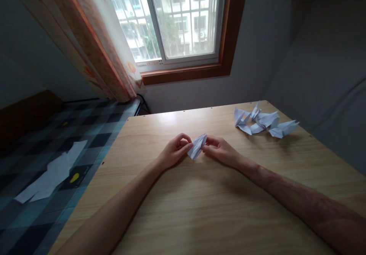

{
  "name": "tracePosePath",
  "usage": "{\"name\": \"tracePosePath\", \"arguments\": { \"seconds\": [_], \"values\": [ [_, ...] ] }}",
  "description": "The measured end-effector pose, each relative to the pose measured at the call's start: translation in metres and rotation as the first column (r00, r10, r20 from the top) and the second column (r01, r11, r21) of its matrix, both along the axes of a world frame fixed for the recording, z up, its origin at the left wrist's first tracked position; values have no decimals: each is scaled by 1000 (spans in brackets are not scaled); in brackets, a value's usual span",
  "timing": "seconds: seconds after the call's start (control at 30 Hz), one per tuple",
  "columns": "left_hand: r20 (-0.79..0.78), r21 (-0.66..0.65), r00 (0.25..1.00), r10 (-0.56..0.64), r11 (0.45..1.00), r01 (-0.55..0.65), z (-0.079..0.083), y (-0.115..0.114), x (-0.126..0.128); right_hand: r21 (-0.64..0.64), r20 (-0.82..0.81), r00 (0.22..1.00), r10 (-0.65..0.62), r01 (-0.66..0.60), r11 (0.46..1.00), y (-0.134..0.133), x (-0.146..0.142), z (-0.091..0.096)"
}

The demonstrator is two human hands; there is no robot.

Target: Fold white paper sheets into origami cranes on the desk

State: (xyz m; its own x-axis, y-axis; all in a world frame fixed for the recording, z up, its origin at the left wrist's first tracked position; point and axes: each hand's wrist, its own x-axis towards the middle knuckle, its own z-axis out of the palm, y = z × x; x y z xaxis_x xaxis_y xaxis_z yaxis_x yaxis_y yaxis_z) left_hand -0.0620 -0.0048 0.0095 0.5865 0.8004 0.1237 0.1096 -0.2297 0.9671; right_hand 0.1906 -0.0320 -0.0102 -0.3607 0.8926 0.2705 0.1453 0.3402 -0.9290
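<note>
Folded paper shapes (265,120) clustered toward the table's (177,209) far right corner, well apart from you; white paper (58,170) lay on the checked bedding (94,133) leftward. Your left hand (175,152) and right hand (221,152) pinched the small folded paper (196,147) between them, mid-table. The far edge lay beyond your knuckles.

Hands (175,152) pinch close together, forearms (128,205) angled inward.

There are two hands (175,152), one held paper (197,147), at least four cranes (282,129).
</note>
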Motion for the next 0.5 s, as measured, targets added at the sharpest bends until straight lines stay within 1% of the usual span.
{"name": "tracePosePath", "arguments": {
  "seconds": [0.13, 0.27, 0.33, 0.4, 0.5],
  "values": [
    [-37, 57, 999, 22, 998, -20, -5, -2, 1, -4, -25, 1000, 19, -19, 1000, -6, -6, 1],
    [-57, 125, 998, 40, 992, -32, -9, -5, 5, -23, -93, 995, 30, -33, 999, -7, -8, -1],
    [-75, 191, 996, 46, 981, -31, -7, -6, 7, -33, -109, 994, 21, -25, 999, -6, -8, -3],
    [-104, 284, 993, 50, 959, -18, -2, -8, 8, -31, -116, 993, 15, -19, 999, -5, -8, -5],
    [-116, 391, 993, 9, 920, 37, 5, -9, 8, -15, -121, 992, -19, 18, 1000, -5, -9, -5]
  ]
}}
